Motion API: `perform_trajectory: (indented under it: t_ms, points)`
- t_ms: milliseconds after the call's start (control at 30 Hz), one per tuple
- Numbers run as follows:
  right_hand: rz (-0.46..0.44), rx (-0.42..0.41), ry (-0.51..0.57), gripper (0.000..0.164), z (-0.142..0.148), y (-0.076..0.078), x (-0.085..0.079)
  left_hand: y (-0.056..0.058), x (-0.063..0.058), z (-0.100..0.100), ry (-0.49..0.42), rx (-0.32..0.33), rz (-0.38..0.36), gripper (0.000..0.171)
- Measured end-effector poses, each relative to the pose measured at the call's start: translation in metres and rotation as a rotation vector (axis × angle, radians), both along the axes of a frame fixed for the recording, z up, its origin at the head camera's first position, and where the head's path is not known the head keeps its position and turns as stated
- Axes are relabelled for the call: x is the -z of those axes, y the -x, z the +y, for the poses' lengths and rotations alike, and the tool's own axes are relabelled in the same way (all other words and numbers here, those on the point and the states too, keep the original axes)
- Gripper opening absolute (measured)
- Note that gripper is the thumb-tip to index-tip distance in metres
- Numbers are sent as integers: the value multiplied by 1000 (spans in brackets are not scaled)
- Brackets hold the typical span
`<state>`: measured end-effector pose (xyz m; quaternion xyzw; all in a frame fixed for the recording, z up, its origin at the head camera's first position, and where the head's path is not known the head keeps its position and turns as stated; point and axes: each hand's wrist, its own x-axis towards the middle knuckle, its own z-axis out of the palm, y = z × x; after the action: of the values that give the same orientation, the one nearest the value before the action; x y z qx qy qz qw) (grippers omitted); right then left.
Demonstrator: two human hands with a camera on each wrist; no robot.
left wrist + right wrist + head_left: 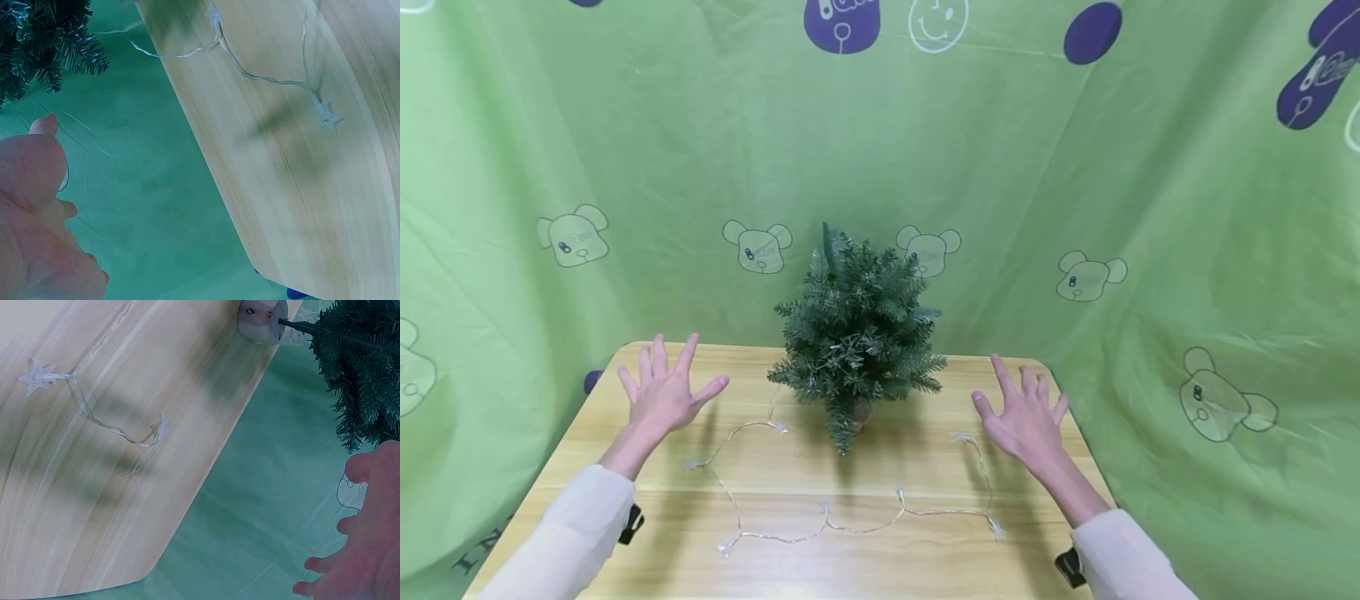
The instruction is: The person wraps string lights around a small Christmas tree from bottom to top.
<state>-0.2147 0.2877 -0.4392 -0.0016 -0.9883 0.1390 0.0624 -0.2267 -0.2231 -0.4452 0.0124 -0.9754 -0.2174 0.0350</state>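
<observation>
A small artificial Christmas tree stands toward the back of the wooden table, its round base showing in the right wrist view. In front of it, a string of star lights lies in a loose curve across the wood. My left hand is held over the table left of the tree, fingers spread and holding nothing. On the other side, my right hand hovers with its fingers spread too, near one end of the string. A clear star shows closely in the left wrist view.
The wooden table has rounded back corners. A green cloth with bear faces and purple shapes hangs behind and along both sides. Dark wrist devices sit under the white sleeves.
</observation>
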Motion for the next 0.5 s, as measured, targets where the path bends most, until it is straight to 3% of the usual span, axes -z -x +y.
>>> perform_trajectory:
  t_ms: [233, 500]
  points:
    - [-6, -13, -1, 75, -8, -1, 1, 0, 3, 10, 14, 26, -27, 96]
    - [4, -35, 19, 73, -27, 2, 16, -2, 9, 30, -5, 55, -54, 94]
